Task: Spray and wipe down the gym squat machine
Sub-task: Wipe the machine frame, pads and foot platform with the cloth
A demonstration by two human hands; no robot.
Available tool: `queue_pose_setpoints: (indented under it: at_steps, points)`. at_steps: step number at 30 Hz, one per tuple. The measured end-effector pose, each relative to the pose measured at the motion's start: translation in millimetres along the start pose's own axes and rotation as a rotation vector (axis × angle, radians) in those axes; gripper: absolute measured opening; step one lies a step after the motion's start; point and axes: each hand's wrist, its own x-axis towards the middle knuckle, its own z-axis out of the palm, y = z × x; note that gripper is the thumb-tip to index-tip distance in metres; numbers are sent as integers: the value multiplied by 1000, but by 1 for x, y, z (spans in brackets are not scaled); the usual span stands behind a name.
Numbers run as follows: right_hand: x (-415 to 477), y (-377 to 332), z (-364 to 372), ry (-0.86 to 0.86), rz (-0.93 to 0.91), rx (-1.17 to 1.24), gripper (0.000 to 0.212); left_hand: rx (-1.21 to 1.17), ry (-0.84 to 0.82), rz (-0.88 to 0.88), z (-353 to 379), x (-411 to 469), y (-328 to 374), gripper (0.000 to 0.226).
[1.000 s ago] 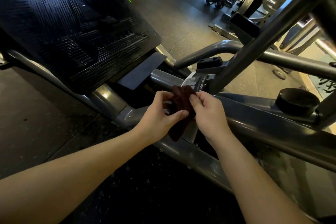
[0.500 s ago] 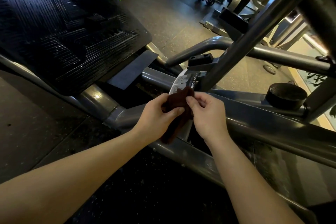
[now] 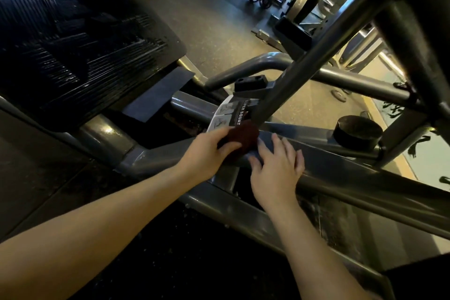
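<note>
Firstly, head view, looking down.

Squat machine (image 3: 155, 161): grey steel tubing, running from nine o'clock across to four o'clock.

Footplate (image 3: 73, 44): black, ribbed, glossy, tilted; fills the ten o'clock quarter.

Label (image 3: 229, 112): white and black, lettered "SUPER SQUAT"; just above centre, at the foot of the diagonal bar (image 3: 316, 56), which climbs toward one o'clock.

Cloth (image 3: 244, 134): dark brown, bunched; at centre, lying on the upper frame rail (image 3: 353, 161) and overlapping the label's lower edge.

Left hand (image 3: 207, 153): enters from seven o'clock; fingers and thumb curled round the cloth, holding it against the rail.

Right hand (image 3: 275, 168): enters from five o'clock; fingers straight and spread, palm down on the same rail, just beside the cloth at its four o'clock. Whether the forefinger touches the cloth is hard to tell.

Stopper (image 3: 356, 133): black, round, rubber-like; on the rail at three o'clock, well apart from both hands.

Floor (image 3: 219, 19): dark, speckled; other gym equipment stands blurred at one o'clock.
</note>
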Motion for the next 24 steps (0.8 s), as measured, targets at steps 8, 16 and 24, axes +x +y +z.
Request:
queue_pose_setpoints:
  at_steps: [8,16,24]
  points:
    - [-1,6,13,101,-13,59,52,184,-219,-42,5,39,0,40]
    - [0,10,24,182,-44,24,53,-6,-339,-280,11,93,-24,36]
    - [0,8,23,173,-17,18,47,-2,-25,-530,-21,54,-116,41]
